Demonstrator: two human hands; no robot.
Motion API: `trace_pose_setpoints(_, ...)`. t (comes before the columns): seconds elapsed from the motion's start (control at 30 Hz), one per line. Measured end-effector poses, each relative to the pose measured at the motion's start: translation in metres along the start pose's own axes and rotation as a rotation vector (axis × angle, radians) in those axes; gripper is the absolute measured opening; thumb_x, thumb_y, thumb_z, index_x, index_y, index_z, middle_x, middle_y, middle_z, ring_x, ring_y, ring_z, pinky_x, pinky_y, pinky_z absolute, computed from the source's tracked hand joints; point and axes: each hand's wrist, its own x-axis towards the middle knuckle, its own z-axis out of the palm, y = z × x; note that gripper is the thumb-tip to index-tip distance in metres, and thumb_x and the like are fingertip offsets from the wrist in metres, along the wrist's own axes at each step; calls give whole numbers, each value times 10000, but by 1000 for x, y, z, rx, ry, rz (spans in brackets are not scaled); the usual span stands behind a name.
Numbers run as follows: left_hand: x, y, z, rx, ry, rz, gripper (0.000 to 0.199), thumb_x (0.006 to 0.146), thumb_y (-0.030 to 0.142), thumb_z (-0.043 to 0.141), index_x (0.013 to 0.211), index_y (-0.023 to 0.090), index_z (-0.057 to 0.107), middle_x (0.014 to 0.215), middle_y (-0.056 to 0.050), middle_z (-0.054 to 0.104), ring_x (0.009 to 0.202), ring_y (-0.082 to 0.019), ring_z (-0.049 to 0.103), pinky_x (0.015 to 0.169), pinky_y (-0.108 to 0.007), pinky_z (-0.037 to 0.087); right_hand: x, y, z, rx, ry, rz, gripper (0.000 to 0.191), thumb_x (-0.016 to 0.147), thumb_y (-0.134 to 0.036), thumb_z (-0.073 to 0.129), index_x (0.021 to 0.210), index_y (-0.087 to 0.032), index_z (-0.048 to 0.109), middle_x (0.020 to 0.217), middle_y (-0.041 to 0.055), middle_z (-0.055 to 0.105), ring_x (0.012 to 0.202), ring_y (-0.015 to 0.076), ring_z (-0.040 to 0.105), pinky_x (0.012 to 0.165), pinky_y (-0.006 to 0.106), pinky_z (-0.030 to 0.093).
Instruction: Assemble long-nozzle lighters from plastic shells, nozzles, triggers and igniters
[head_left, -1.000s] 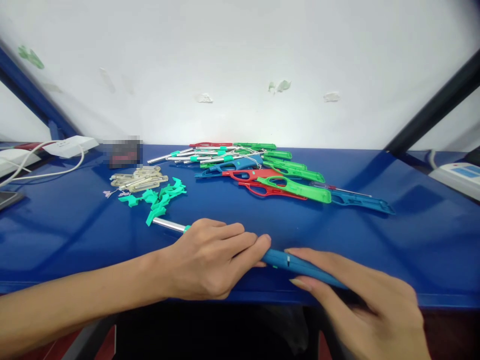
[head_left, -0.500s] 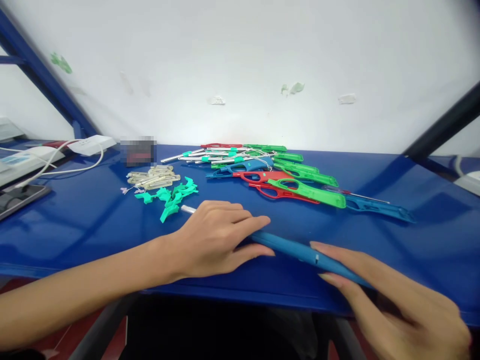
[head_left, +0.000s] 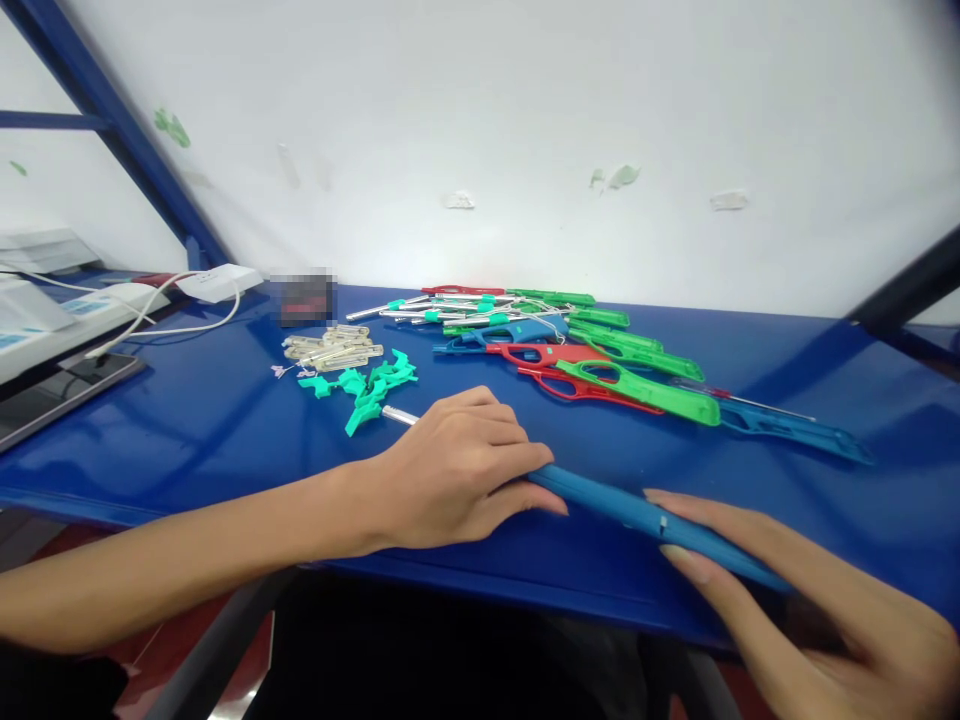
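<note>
A blue long-necked lighter (head_left: 611, 497) lies slantwise between my hands near the table's front edge, its metal tube (head_left: 399, 415) poking out to the left. My left hand (head_left: 469, 470) is closed around its front part, hiding the trigger area. Thumb and fingers of my right hand (head_left: 817, 600) pinch the handle from both sides towards its rear end. Just beyond my left hand are small turquoise plastic pieces (head_left: 367, 390). Behind them is a heap of clear, yellowish slim parts (head_left: 334, 348).
Red, green and blue lighter shells (head_left: 637, 388) lie at the back right. Metal tubes with turquoise pieces (head_left: 450, 310) are heaped beside them. A phone-like device (head_left: 71, 395), a white power strip (head_left: 97, 315) and cables are on the left. Blue frame posts (head_left: 142, 150) flank the table (head_left: 247, 440).
The view has shifted, so the table and its contents appear farther right. Both hands keep their grip on the lighter, in nearly the same pose.
</note>
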Motion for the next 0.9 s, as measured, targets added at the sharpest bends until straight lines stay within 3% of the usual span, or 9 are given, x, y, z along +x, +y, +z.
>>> trace_pose_setpoints(0.17, 1, 5, 2, 12, -45, 25, 346, 1083, 407, 646, 921, 124, 760, 710, -27, 729, 700, -180, 648, 773, -350, 497, 1, 1, 3, 11, -30, -69, 200, 952, -355, 777, 1152, -361, 772, 1124, -69, 830, 947, 219, 813, 958, 328, 644)
trace_pose_setpoints(0.33, 1, 10, 5, 81, -18, 42, 435, 1136, 417, 534, 855, 155, 738, 624, -3, 668, 632, -160, 605, 767, -364, 454, -5, 4, 5, 19, -5, -85, 231, 950, -303, 780, 1166, -386, 784, 1134, -79, 837, 950, 243, 810, 1006, 397, 618)
trace_pose_setpoints(0.47, 0, 9, 6, 73, -12, 44, 406, 1125, 392, 567, 857, 143, 743, 624, 7, 657, 636, -152, 591, 801, -373, 448, -5, 3, 4, 13, -9, -114, 247, 959, -280, 772, 1176, -398, 775, 1137, -96, 839, 944, 227, 810, 998, 371, 613)
trace_pose_setpoints(0.63, 0, 6, 5, -17, -5, 18, 332, 1057, 420, 691, 951, 117, 776, 702, -28, 732, 730, -180, 657, 816, -368, 472, -5, 4, 4, 34, -22, -46, 231, 962, -337, 769, 1180, -411, 778, 1160, -108, 835, 932, 224, 815, 1002, 361, 625)
trace_pose_setpoints(0.9, -1, 6, 4, 20, 1, 23, 357, 1074, 420, 660, 1162, 85, 752, 791, -50, 758, 790, -197, 667, 821, -361, 491, -5, 2, 3, 27, -27, 33, 176, 961, -416, 761, 1131, -414, 803, 1130, -98, 839, 938, 227, 823, 988, 346, 653)
